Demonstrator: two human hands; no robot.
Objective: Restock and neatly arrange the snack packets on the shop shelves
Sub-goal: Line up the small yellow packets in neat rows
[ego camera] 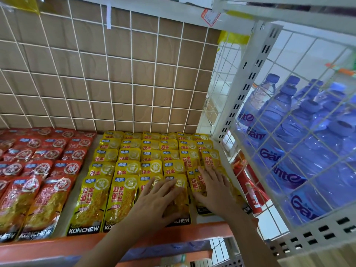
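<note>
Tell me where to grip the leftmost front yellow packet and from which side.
Pinch the packet at its bottom left corner, near the black KONCHEW band, coming from the front. It lies flat, overlapping the row behind, with its bottom edge at the orange shelf lip and bare shelf on its left. Its right edge sits against the next packet.

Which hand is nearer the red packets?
Left. The left hand lies flat on the yellow packets, two columns right of the red packets; the right hand lies on yellow packets farther right.
</note>
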